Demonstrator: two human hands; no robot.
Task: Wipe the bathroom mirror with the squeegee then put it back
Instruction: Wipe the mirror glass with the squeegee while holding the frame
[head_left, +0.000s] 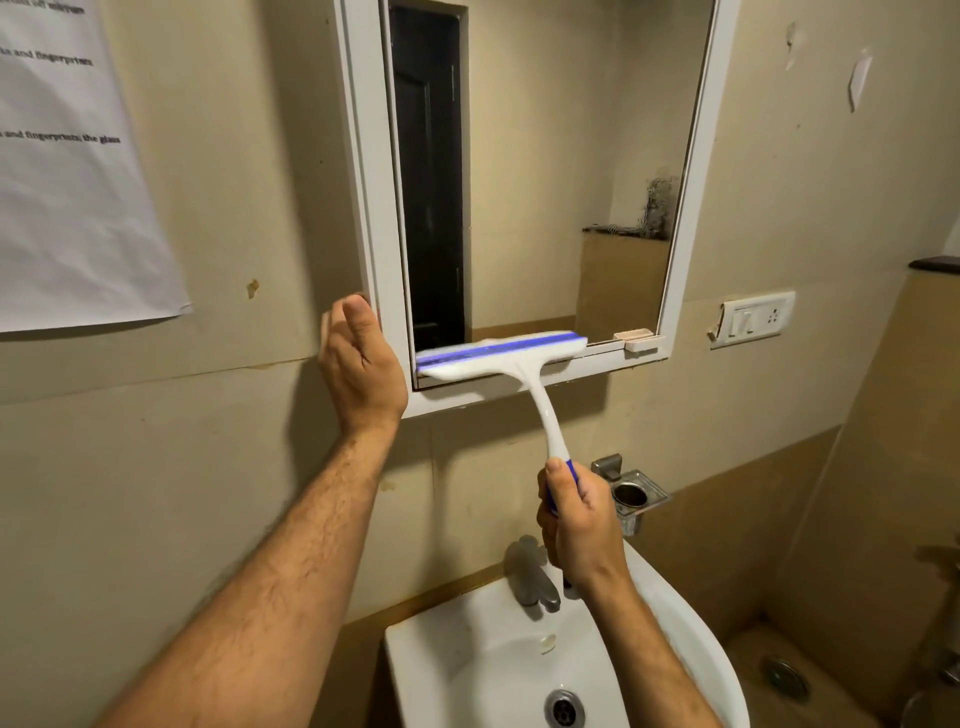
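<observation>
A white-framed mirror (540, 171) hangs on the beige wall above the sink. My right hand (582, 525) grips the blue end of the handle of a white and blue squeegee (519, 364). Its blade lies across the mirror's bottom edge, towards the left, and looks blurred. My left hand (358, 369) rests against the lower left corner of the mirror frame, thumb on the frame's front; its fingers are hidden behind the hand.
A white sink (447, 670) with a metal tap (535, 577) stands below my arms. A metal cup holder (631, 493) is fixed to the wall on the right. A switch plate (753, 319) sits right of the mirror, a paper sheet (67, 171) at far left.
</observation>
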